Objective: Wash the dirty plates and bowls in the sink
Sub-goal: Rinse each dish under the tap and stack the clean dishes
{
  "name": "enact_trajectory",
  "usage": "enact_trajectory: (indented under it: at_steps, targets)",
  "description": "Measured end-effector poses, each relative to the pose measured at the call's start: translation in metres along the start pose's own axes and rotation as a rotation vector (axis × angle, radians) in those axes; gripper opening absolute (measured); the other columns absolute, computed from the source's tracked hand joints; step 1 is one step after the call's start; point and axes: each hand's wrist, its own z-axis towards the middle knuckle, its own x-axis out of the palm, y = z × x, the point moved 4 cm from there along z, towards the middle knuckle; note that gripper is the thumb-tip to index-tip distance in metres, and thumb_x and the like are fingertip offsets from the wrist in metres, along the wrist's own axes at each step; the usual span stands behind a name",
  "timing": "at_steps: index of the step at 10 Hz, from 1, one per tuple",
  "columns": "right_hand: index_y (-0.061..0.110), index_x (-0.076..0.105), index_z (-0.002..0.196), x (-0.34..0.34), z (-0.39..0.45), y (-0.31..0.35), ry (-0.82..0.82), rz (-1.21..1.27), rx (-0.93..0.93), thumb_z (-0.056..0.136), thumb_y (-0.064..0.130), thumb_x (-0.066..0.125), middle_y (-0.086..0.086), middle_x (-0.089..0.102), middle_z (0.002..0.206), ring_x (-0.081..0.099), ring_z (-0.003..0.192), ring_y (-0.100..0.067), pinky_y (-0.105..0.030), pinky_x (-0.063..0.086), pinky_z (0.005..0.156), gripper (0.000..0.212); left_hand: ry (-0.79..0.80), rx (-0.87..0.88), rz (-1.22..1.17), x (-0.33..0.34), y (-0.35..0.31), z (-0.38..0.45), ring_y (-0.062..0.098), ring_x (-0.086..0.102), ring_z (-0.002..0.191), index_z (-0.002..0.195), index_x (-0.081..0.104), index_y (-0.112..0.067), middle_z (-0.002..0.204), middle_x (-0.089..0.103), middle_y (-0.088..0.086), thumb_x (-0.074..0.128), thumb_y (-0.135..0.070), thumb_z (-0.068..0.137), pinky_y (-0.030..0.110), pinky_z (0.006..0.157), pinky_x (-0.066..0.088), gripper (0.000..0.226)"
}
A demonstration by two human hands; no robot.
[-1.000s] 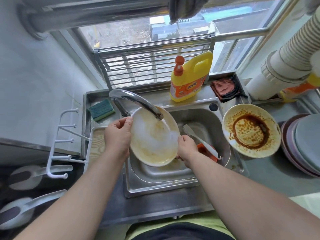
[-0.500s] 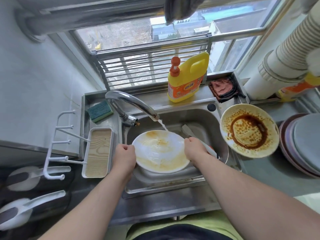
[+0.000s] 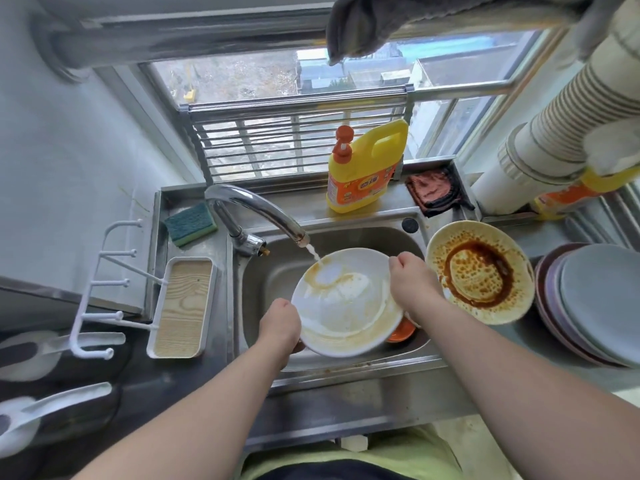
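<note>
White plate (image 3: 346, 306) smeared brown; yellow bottle (image 3: 367, 168); green sponge (image 3: 190, 223).

We see a white plate (image 3: 346, 303), smeared brown, tilted over the steel sink (image 3: 273, 271), and a sauce-stained plate (image 3: 479, 271) resting at its right rim.

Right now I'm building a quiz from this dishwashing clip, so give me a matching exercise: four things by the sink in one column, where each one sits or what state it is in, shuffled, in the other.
Things:
1. white plate
2. sponge
3. detergent bottle
4. sauce-stained plate

Places or states:
A. on the ledge behind the sink, below the window
B. held at both edges under the running tap
C. on the sink's right rim, brown sauce pooled on it
D. on the steel ledge left of the tap

Pairs: 1-B, 2-D, 3-A, 4-C
</note>
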Motion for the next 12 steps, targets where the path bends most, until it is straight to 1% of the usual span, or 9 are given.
enact_trajectory:
  at_steps: [2,3,4,5,6,8,9,11,12]
  targets:
    - [0.017,0.055,0.091,-0.032,-0.003,0.003,-0.066,-0.089,-0.093,0.112,0.041,0.034,-0.006,0.060,0.088,0.054,0.078,-0.022,-0.038,0.036,0.059,0.039,0.093,0.043,0.042,0.027,-0.007,-0.003,0.026,0.040,0.073,0.095,0.049,-0.009,0.093,0.054,0.015,0.028,-0.012,0.097,0.036,0.056,0.043,0.022]
    - [0.018,0.058,0.096,-0.040,-0.002,-0.002,-0.068,-0.086,-0.094,0.112,0.041,0.036,-0.004,0.061,0.092,0.054,0.080,-0.019,-0.038,0.040,0.066,0.036,0.128,0.029,0.036,0.033,-0.008,-0.006,0.023,0.033,0.065,0.096,0.049,-0.009,0.089,0.048,0.013,0.026,-0.007,0.093,0.029,0.048,0.034,0.023]
    - [0.018,0.061,0.104,-0.039,0.001,-0.007,-0.034,-0.113,-0.045,0.111,0.038,0.038,-0.004,0.061,0.099,0.056,0.091,-0.026,-0.039,0.042,0.076,0.031,0.111,0.023,0.026,0.031,-0.006,-0.009,0.021,0.028,0.063,0.091,0.045,-0.013,0.085,0.044,0.011,0.025,-0.004,0.091,0.026,0.047,0.029,0.022]
    - [0.010,0.064,0.111,-0.030,0.005,-0.013,0.042,-0.168,0.006,0.110,0.029,0.038,-0.012,0.063,0.106,0.058,0.100,-0.036,-0.037,0.043,0.080,0.032,0.107,0.031,0.047,0.024,-0.002,-0.012,0.021,0.028,0.060,0.089,0.042,-0.011,0.082,0.043,0.010,0.023,-0.005,0.094,0.026,0.047,0.032,0.020]
    - [0.005,0.066,0.114,-0.016,0.006,-0.019,0.094,-0.139,0.036,0.107,0.023,0.042,-0.021,0.067,0.114,0.064,0.109,-0.042,-0.039,0.049,0.084,0.031,0.077,0.043,0.073,0.013,0.000,-0.015,0.024,0.037,0.063,0.095,0.048,-0.009,0.087,0.051,0.013,0.024,-0.007,0.096,0.029,0.049,0.042,0.024]
    - [0.004,0.067,0.120,0.007,0.003,-0.012,0.144,-0.100,0.054,0.108,0.022,0.041,-0.018,0.066,0.112,0.061,0.100,-0.036,-0.036,0.048,0.085,0.033,-0.002,0.082,0.061,-0.015,-0.002,-0.015,0.027,0.043,0.069,0.094,0.050,-0.009,0.097,0.055,0.015,0.028,-0.009,0.096,0.030,0.051,0.049,0.022]
    - [0.008,0.066,0.118,0.018,-0.001,-0.006,0.191,-0.104,0.066,0.109,0.020,0.036,-0.015,0.064,0.121,0.059,0.110,-0.037,-0.041,0.050,0.097,0.033,-0.029,0.107,0.051,-0.031,-0.007,-0.012,0.027,0.043,0.072,0.097,0.050,-0.008,0.094,0.054,0.016,0.029,-0.010,0.096,0.032,0.052,0.048,0.021]
    - [0.019,0.061,0.095,0.034,-0.005,0.005,0.160,0.001,0.086,0.106,0.033,0.038,-0.010,0.064,0.102,0.058,0.092,-0.032,-0.041,0.048,0.085,0.029,-0.067,0.104,-0.013,-0.051,-0.007,-0.001,0.027,0.046,0.071,0.094,0.051,-0.010,0.088,0.054,0.016,0.031,-0.009,0.091,0.035,0.054,0.044,0.020]
    - [0.019,0.059,0.094,0.032,-0.008,0.011,0.143,-0.007,0.058,0.107,0.036,0.036,-0.008,0.062,0.101,0.058,0.094,-0.032,-0.040,0.046,0.082,0.032,-0.085,0.087,-0.011,-0.053,-0.001,0.005,0.027,0.049,0.072,0.096,0.052,-0.007,0.092,0.058,0.020,0.032,-0.012,0.092,0.039,0.058,0.047,0.022]
